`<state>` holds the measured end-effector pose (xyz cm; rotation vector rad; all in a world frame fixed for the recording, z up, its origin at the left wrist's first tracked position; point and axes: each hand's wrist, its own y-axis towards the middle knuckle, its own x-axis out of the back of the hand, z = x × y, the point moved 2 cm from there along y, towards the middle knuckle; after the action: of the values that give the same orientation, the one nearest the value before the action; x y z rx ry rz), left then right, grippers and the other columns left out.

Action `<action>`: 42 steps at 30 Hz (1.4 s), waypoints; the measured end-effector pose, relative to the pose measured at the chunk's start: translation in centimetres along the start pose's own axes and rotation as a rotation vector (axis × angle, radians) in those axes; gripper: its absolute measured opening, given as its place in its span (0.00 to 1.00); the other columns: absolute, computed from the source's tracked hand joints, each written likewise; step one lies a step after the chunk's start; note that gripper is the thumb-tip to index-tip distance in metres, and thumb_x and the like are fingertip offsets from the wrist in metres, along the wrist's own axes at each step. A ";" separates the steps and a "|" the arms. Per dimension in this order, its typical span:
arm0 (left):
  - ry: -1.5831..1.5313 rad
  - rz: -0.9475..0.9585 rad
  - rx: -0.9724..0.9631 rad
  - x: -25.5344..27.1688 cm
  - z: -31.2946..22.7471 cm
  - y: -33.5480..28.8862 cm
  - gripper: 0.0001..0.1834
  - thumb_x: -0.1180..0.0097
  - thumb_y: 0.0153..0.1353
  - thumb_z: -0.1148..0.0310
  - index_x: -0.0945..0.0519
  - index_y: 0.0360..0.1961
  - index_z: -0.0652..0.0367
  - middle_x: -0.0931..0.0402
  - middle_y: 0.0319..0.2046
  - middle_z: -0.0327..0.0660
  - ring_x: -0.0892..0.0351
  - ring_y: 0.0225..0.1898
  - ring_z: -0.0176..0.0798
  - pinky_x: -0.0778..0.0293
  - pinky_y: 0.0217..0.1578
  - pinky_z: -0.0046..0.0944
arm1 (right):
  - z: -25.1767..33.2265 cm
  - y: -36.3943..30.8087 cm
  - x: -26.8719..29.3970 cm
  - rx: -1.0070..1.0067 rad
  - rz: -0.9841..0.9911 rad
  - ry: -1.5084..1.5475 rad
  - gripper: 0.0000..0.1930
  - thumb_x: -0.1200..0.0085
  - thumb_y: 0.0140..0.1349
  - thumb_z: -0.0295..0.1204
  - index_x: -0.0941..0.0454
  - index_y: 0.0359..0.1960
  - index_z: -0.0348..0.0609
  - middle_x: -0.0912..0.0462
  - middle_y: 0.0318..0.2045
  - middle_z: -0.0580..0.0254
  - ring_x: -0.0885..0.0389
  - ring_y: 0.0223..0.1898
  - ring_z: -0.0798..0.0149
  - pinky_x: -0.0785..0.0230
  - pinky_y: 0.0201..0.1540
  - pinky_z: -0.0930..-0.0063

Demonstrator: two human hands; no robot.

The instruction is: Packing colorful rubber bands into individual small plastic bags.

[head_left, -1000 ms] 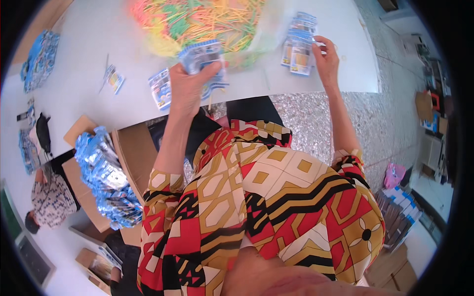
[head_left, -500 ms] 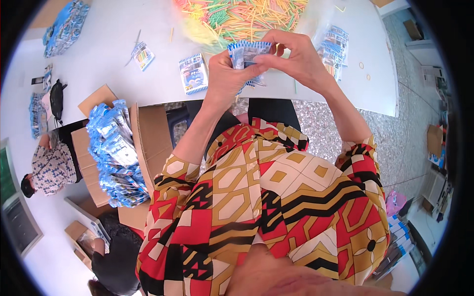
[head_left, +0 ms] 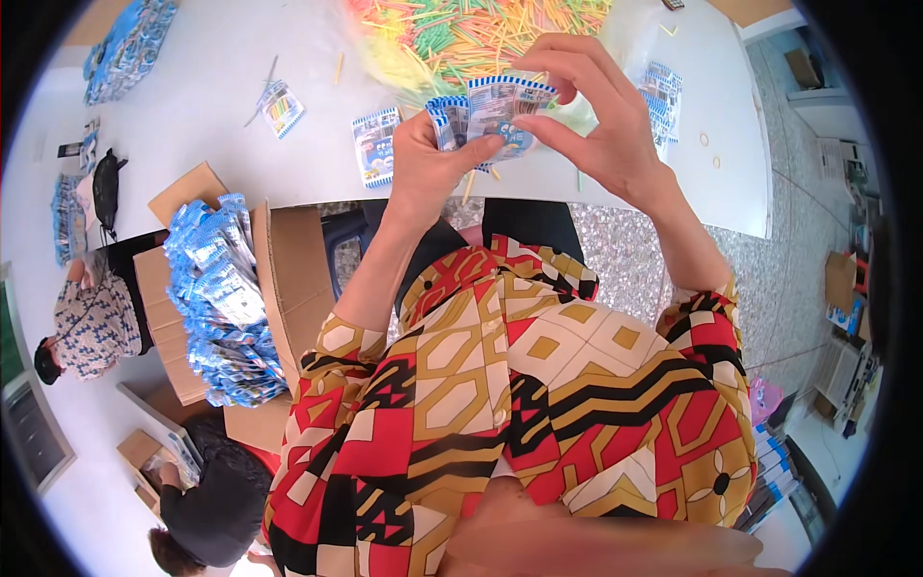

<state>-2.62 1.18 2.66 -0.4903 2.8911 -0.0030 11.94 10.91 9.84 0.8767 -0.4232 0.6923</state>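
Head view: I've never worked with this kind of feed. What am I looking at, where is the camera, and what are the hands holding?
The camera sits on a person's head, looking down past their patterned red and gold shirt; the fisheye lens bends straight edges. There is no machine. The left hand and right hand together hold a fan of small blue and white printed packets above a white table. Behind them lies a heap of thin coloured sticks. At left, an open cardboard box holds many similar packets.
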 end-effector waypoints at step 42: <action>0.065 -0.107 -0.047 -0.3 0.8 -0.9 0.04 0.39 0.49 0.78 0.22 0.26 0.64 0.25 0.20 0.31 0.31 0.21 0.20 0.36 0.21 0.23 | 0.5 -0.7 -0.3 0.177 0.115 -0.120 0.12 0.39 0.45 0.21 0.24 0.33 0.40 0.23 0.37 0.60 0.22 0.35 0.60 0.27 0.35 0.74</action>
<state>-1.87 0.43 1.98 -0.6650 2.9299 0.0339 12.22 10.06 9.58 1.0715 -0.5283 0.7943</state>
